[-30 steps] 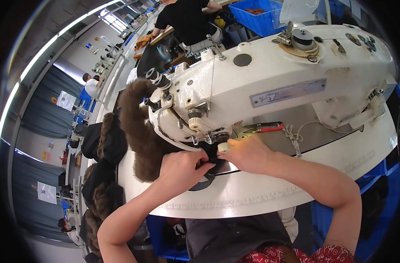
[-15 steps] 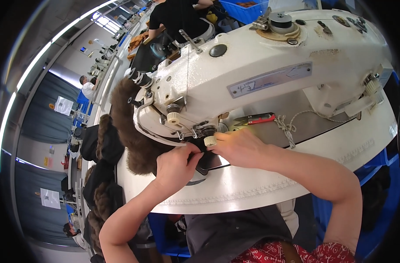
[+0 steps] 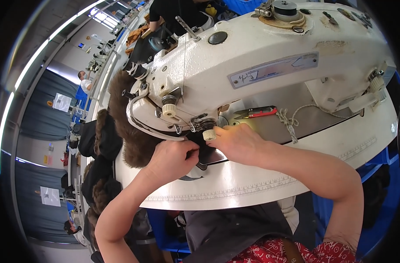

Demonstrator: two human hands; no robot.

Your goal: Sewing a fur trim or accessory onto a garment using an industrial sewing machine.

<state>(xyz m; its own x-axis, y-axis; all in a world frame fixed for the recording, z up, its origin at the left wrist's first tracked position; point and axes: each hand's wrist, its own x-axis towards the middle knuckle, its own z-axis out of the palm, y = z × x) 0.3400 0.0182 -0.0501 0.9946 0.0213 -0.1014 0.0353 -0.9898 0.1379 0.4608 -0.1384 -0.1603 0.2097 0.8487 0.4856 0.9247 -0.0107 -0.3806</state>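
Note:
A white sewing machine (image 3: 200, 65) spans the upper right, its needle end in front of me. Below that end, dark cloth (image 3: 204, 153) lies between my hands, mostly hidden. My left hand (image 3: 172, 158) is closed beside the needle area, its thumb and curled fingers pinched at the cloth's left side. Just right of it, my right hand (image 3: 240, 143) is closed too, fingertips bent in behind the cream tension knob (image 3: 209, 135); what they grip is hidden. Brown fur trim (image 3: 134, 149) hangs around the machine's left end, past my left hand.
Red-handled thread snips (image 3: 258, 112) and a knotted white cord (image 3: 288, 120) lie under the machine arm. Dark fur-trimmed pieces (image 3: 101, 136) pile at the left. A printed ruler (image 3: 235, 191) follows the table's near edge. Blue bins (image 3: 165, 232) stand below; a co-worker (image 3: 178, 15) sits beyond.
My left hand has drawn a little left, away from my right hand, widening the gap between them. My right hand stays near the knob. The whole view has shifted slightly.

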